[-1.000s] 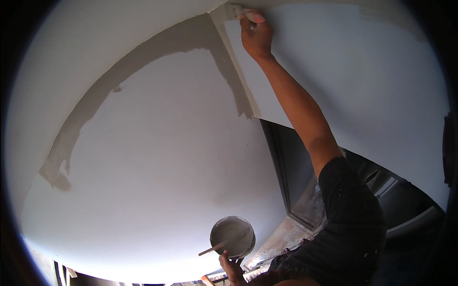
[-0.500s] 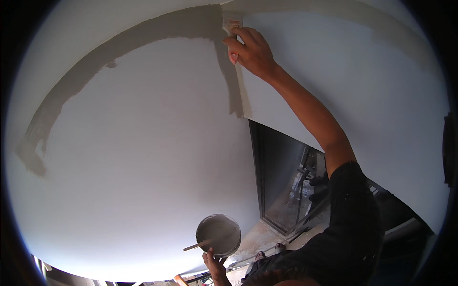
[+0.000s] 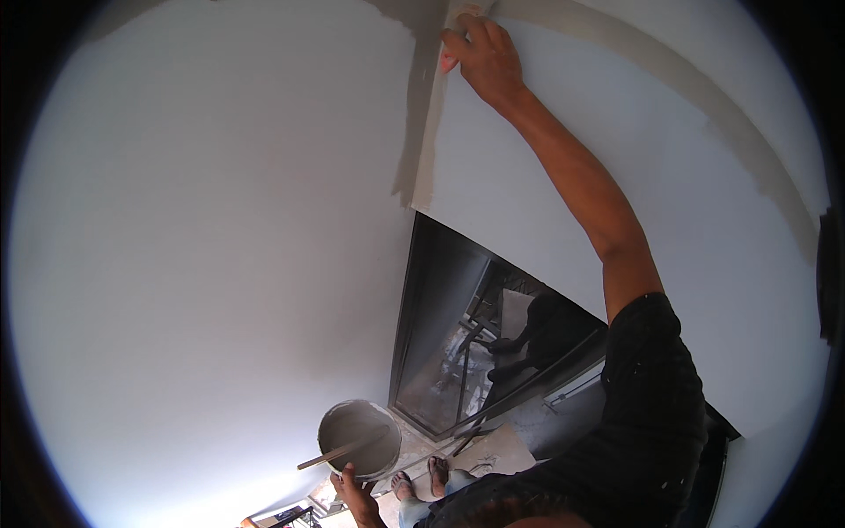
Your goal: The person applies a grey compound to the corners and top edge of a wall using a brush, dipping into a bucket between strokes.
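Note:
High up, my right hand [image 3: 493, 66] is closed on a paintbrush [image 3: 450, 62] in the corner where two white walls meet. Its pinkish handle end pokes out below my fingers, while the bristles are mostly hidden. Down low, my left hand [image 3: 356, 497] holds a round bucket [image 3: 359, 403] from underneath and by its near side. Inside the bucket is a grey coating [image 3: 365, 431], with a wooden stick [image 3: 330, 455] leaning across and over the rim. A darker grey band [image 3: 409, 132] runs down the left wall beside the corner.
A paler grey band [image 3: 687, 75] curves along the top of the right wall [image 3: 563, 97]. The left wall [image 3: 220, 220] is broad and white. Below the right wall is a dark-framed glass panel [image 3: 440, 290] with reflections. My feet [image 3: 437, 475] in sandals stand far below.
The view has turned right, so the corner, glass panel and bucket sit differently in the picture. My right hand with the paintbrush stays at the corner, now nearer the picture's top edge.

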### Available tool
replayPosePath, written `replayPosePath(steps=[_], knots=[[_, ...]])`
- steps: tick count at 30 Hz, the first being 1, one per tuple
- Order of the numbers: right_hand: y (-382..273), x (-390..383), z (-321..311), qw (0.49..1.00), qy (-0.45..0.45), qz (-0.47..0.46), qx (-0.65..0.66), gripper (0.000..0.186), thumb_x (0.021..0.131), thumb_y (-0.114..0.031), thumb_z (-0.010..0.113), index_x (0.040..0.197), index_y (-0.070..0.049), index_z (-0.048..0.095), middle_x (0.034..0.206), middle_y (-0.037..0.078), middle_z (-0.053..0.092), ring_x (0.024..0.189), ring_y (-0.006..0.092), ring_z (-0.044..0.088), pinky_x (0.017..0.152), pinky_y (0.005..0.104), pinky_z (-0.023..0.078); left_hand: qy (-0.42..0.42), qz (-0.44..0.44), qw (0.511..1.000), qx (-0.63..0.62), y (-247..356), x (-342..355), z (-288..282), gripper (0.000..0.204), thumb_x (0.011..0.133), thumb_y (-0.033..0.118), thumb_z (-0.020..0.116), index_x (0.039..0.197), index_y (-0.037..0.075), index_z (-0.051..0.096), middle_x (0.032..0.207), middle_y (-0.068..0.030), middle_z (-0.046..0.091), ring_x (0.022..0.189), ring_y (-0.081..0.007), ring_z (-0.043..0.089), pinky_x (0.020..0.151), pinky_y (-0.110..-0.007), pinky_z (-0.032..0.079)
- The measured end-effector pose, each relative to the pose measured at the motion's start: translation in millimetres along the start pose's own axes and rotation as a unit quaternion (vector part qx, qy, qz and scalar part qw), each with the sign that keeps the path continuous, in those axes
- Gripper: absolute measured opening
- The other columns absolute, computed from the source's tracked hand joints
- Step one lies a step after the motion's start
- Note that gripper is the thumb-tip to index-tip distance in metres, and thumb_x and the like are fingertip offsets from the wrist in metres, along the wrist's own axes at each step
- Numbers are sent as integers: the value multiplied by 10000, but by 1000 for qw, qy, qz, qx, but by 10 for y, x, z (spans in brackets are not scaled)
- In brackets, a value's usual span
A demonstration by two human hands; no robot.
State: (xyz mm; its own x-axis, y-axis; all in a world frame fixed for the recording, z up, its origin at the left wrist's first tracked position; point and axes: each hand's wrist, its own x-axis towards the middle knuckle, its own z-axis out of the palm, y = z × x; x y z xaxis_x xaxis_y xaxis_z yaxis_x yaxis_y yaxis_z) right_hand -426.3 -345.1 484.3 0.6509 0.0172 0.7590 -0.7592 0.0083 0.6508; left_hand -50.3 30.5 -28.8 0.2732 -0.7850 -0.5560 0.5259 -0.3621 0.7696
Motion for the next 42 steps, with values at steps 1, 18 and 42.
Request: replayPosePath(steps=[1, 18, 42], knots=[[2, 21, 3, 1000, 3, -11, -7, 373, 676, 69, 678, 983, -143, 678, 1119, 82, 601, 968, 273, 579, 832, 397, 501, -1, -7, 1000, 1, -7, 37, -22, 715, 824, 400, 658, 1392, 88, 357, 1326, -184, 489, 1174, -373, 549, 845, -519, 528], [-130, 237, 174, 999, 15, -32, -11, 227, 699, -37, 665, 926, -34, 656, 1149, 196, 599, 1036, 343, 579, 887, 439, 475, -62, -103, 993, -13, -403, 585, -386, 652, 821, 407, 685, 1352, 196, 371, 1361, -149, 442, 1214, -412, 511, 826, -571, 556], [-374, 137, 463, 1000, 10, 18, -17, 146, 765, -45, 656, 904, 1, 661, 1134, 275, 573, 1022, 411, 560, 881, 459, 483, -6, -94, 995, -21, -1010, 1027, -573, 627, 809, 392, 712, 1339, 233, 417, 1264, -128, 538, 1064, -380, 613, 715, -552, 603]])
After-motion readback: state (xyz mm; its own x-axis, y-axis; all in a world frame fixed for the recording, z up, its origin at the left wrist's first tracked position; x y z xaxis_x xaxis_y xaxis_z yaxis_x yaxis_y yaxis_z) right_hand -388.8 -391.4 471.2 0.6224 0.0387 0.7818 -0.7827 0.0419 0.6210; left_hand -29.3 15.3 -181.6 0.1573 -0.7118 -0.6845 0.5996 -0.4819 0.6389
